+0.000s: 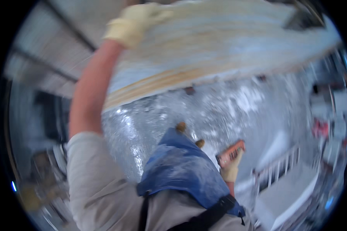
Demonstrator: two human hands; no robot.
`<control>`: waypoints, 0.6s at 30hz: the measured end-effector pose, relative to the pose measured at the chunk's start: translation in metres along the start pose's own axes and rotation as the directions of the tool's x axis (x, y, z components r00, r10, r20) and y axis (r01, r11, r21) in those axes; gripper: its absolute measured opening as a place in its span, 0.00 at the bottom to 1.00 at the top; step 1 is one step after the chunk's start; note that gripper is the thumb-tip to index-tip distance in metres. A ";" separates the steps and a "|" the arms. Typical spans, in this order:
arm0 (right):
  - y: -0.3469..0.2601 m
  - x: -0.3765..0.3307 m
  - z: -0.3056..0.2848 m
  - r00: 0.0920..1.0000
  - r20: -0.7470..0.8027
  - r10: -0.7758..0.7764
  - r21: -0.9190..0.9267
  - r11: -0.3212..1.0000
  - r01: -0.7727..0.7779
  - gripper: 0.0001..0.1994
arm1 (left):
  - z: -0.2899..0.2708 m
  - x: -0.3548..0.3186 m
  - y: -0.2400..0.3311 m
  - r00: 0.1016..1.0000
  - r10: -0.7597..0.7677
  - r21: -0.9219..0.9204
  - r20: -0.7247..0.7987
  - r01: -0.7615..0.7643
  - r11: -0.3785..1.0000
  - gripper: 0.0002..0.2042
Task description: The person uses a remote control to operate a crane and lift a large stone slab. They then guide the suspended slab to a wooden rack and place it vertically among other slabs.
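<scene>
Shirt sleeve (94,173) and shoulder fabric, pale grey-beige, lie nearest the lens in the head view, together with black apron straps (204,213) and a blue apron (181,165) smeared with white. Two brown shoe tips (181,126) show beyond the apron hem, on a wet, reflective floor (135,142). Left hand (137,25), in a cream glove: the bare forearm reaches up and forward, and the fingers point rightward across the face of a large pale slab (219,42) with ochre veining. Motion blur conceals how far these fingers are bent; whether they touch or grip the slab cannot be told. Right hand (231,171), also gloved: held low, to the right of the apron, its fingers wrapped around an orange-red handheld box (231,153) with dark marks on its face, possibly a button controller. The slab extends across the upper part of the view, beyond the shoes; a dark fixture (304,17) appears at its upper right. At the lower right stands a white barred rack (275,173) with a pale block (287,196) beside it.

Handling, as judged from this posture: the left palm is best laid flat and lightly on the slab, to steady rather than to pull. The right thumb should stay clear of any buttons until wanted, the shoes well back from the slab's lower edge, and each footing tested, since the floor is probably slippery.
</scene>
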State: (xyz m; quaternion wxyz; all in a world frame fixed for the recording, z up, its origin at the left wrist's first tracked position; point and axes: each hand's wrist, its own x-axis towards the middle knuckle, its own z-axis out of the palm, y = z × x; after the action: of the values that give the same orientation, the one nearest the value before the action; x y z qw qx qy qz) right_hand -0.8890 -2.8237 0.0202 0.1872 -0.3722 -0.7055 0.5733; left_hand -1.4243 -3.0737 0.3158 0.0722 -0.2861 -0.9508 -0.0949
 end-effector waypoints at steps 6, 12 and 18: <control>0.020 0.033 0.014 0.759 0.140 0.635 0.875 0.279 -0.395 0.23 | 0.037 0.024 -0.030 0.999 -0.051 -0.017 -0.008 0.051 0.999 0.30; 0.017 0.033 0.012 0.747 0.182 0.640 0.879 0.234 -0.415 0.21 | 0.060 0.027 -0.047 0.991 -0.121 -0.016 0.053 0.122 0.992 0.33; 0.022 0.034 0.017 0.751 0.121 0.649 0.886 0.272 -0.377 0.24 | 0.091 0.034 -0.048 0.989 -0.125 -0.002 0.085 0.125 0.992 0.34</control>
State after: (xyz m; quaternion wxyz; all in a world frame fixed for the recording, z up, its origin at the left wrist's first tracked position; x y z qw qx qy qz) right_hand -0.9157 -2.8083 -0.0111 0.2436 -0.5044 -0.1171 0.8201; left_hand -1.4866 -3.0745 0.2276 0.0249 -0.2300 -0.9686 -0.0908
